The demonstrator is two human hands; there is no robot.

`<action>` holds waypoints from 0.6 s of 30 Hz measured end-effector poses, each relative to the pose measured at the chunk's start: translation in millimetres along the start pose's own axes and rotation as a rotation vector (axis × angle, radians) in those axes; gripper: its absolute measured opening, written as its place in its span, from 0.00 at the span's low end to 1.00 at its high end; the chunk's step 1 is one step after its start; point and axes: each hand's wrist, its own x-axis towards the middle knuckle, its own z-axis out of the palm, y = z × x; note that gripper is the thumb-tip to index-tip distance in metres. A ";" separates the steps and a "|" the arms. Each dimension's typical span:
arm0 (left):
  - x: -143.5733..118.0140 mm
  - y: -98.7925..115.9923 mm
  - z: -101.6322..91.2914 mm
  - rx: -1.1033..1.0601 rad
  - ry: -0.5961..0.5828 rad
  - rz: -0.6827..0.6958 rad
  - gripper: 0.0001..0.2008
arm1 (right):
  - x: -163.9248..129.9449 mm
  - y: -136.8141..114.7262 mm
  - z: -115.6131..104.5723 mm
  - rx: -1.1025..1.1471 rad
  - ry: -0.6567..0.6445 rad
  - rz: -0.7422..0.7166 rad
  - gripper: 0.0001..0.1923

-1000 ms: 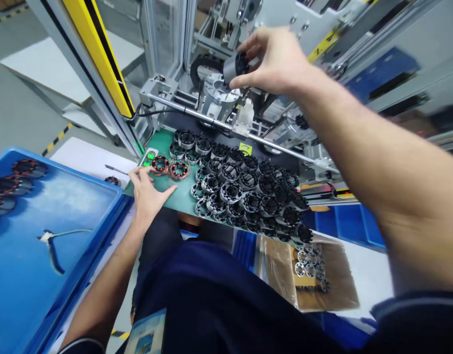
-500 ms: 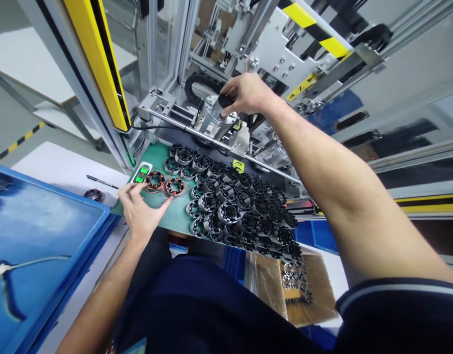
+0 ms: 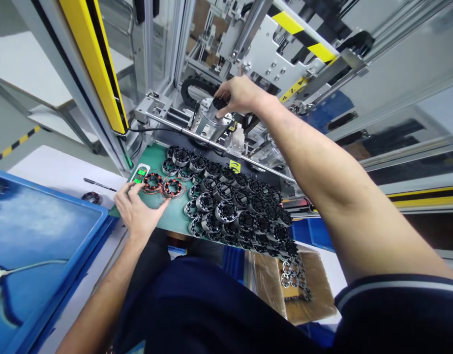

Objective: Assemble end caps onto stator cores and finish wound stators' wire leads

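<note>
My right hand [image 3: 241, 94] grips a black stator core [image 3: 222, 102] between thumb and fingers, over a round metal fixture [image 3: 211, 129] inside the machine. Whether the core touches the fixture I cannot tell. Lower left, my left hand [image 3: 139, 210] is open with its fingers apart. Its fingertips are at a small switch box [image 3: 140, 173] with two green lit buttons. The thumb lies close to a copper-wound stator [image 3: 172, 188], and another wound stator [image 3: 152, 182] sits beside it on the green mat [image 3: 174, 216]. Several unwound stator cores [image 3: 226, 211] stand in rows to the right.
A metal rail [image 3: 182, 130] runs between the mat and the fixture. A yellow post [image 3: 97, 64] rises at left. A blue tray [image 3: 45, 231], a pen [image 3: 100, 184] and another stator [image 3: 91, 197] lie at left. A cardboard box [image 3: 311, 309] with cores stands below right.
The whole view has shifted slightly, so things appear a little further left. Both hands keep their places, the right still holding the stator core at the fixture.
</note>
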 end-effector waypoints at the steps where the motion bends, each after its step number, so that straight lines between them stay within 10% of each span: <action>1: 0.1 -1.2 1.0 -0.001 0.007 0.010 0.47 | 1.8 -2.5 -4.7 0.011 -0.022 -0.001 0.42; 8: -0.3 -5.6 5.2 0.002 0.013 0.049 0.58 | 33.2 -38.8 -39.9 0.312 -0.004 -0.167 0.32; 18: -0.2 -0.2 3.1 0.024 0.023 0.023 0.51 | 54.6 -35.0 51.8 0.347 0.035 -0.044 0.37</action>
